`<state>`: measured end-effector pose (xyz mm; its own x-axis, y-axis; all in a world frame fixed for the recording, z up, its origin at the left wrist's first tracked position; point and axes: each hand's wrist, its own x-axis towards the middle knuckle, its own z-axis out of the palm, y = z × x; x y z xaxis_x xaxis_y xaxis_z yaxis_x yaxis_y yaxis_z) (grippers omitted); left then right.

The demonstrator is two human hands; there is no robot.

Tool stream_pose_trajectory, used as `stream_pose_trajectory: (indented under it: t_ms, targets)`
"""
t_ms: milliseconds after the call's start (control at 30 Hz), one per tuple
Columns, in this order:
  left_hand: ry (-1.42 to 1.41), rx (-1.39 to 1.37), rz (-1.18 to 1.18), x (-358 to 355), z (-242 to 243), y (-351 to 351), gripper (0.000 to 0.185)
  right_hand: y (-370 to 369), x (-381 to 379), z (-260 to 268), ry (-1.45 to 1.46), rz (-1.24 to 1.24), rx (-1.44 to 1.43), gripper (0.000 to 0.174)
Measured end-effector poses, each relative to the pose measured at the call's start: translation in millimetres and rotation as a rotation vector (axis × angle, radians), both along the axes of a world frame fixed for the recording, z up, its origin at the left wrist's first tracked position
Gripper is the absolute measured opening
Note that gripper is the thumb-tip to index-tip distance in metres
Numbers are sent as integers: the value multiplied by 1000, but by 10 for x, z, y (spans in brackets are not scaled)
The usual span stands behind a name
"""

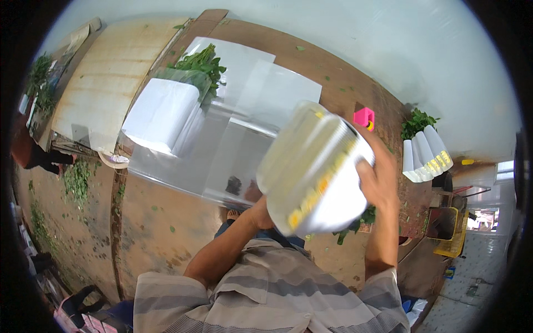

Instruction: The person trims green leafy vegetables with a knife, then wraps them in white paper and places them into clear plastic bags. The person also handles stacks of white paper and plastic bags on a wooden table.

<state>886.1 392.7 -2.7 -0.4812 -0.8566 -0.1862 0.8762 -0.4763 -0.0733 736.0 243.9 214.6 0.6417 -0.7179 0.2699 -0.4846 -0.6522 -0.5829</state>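
A bundle of yellow flowers (320, 186) wrapped in white corrugated paper is tilted in front of my chest, blurred by motion. My right hand (377, 179) grips its right side, thumb over the white wrap. My left hand (263, 215) is against its lower left edge; the bundle hides most of the fingers. Green leaves (345, 233) stick out below the wrap. Under and beyond the bundle lie clear plastic sheets (179, 175) on the worktable. On their left part rests a white corrugated wrap (162, 112) with green leafy stems (204, 64) at its far end.
A pink tape dispenser (364, 117) sits on the brown tabletop (345, 79). Several wrapped yellow flower bundles (429, 156) stand by the wall at right, near a yellow crate (447, 227). A pale board (120, 70) is at left. Another person (39, 152) shows at the far left; fallen leaves (77, 179) litter the ground.
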Motion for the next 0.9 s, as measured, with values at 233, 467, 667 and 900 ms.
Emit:
stream_pose_trajectory:
  t_ms: [233,467,667,900]
  targets:
    - [-275,156,10,559,-255,-284,85,-822,1282,-881,412,-49,303,58]
    - [-291,398,86,702,-626,-573,86,-1313,1738,-1601,597,0,442,72]
    - [-354,528,68,658,-861,-533,73,-1350,1856,-1791,627,83,399,73]
    - [-349,563,84,625,-788,-604,64,-1365,1794,-1860,565,48,395,71]
